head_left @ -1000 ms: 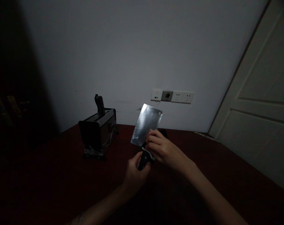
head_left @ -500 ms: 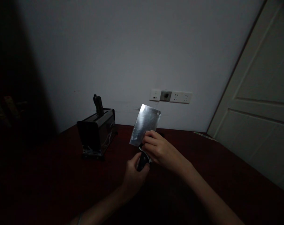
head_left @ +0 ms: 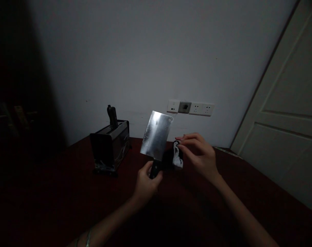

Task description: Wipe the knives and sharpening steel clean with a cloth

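Observation:
My left hand is wrapped round the black handle of a cleaver, low on the grip. The broad, shiny blade points up, tilted slightly to the right, above the table. To its right, my right hand pinches the top of a small black and white cloth between thumb and fingertips. The cloth hangs beside the cleaver handle, apart from the blade. Its dark part blends into the shadow behind, so its full shape is hard to make out.
A dark knife block with metallic sides stands on the left of the dark red table, a black handle rising from its top. Wall sockets are behind my hands. A white panelled door stands at right.
My right hand has moved right, away from the cleaver, taking the cloth with it. My left hand keeps its hold on the handle. The view has shifted slightly.

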`<state>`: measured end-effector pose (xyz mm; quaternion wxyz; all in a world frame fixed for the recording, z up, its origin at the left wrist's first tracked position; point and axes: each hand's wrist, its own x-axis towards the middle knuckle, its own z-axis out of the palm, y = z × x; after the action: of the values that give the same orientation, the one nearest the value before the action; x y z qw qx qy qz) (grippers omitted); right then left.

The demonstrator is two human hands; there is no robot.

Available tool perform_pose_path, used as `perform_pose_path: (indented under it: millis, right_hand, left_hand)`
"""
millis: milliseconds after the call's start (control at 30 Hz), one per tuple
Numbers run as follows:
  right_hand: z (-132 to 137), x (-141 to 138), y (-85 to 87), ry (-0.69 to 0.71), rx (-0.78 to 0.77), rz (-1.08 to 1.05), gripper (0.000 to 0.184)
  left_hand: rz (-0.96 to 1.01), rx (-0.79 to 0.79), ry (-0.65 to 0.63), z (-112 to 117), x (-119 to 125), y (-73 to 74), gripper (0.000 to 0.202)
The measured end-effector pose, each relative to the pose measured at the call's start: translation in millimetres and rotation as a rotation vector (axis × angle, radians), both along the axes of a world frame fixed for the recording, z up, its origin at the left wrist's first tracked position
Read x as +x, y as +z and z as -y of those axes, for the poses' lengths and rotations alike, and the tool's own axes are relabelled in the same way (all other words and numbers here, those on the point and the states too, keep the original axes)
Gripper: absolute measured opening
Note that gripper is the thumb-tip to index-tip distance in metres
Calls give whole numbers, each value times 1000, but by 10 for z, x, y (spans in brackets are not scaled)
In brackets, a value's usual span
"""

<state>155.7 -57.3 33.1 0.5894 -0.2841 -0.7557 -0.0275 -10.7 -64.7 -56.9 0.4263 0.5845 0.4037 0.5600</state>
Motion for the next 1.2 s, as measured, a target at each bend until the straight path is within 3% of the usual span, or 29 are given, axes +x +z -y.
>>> perform_pose_path:
  millis: [267, 433, 567, 700, 833, 933, 1067, 1200]
  right_hand:
    - [-15, 144, -55, -50, -373, -182, 15]
    - [-28, 115, -202, 151, -707, -180, 20]
    - [-102, 49, -556, 303, -997, -134, 25]
    - [-251, -37, -1104, 261, -1175, -59, 26]
    - [-335, -109, -1465, 9, -1071, 126, 15]
    - [-289, -144, -1478, -59, -982, 179, 15]
    - [-151, -152, -1240, -226, -756, 369, 23]
    - [10, -120, -816, -284, -481, 355, 22]
  left_hand:
    - [83, -16, -51, -59, -73, 28, 25]
    - [91, 2, -77, -28, -104, 115, 27]
    - [103, 1, -120, 24, -101, 189, 26]
    - [149, -42, -163, 39, -87, 221, 27]
    - [231, -104, -235, 35, -117, 265, 31]
    - [291, -183, -265, 61, -177, 330, 29]
    - [438, -316, -351, 124, -262, 431, 18]
    - [526, -429, -467, 167, -324, 536, 17]
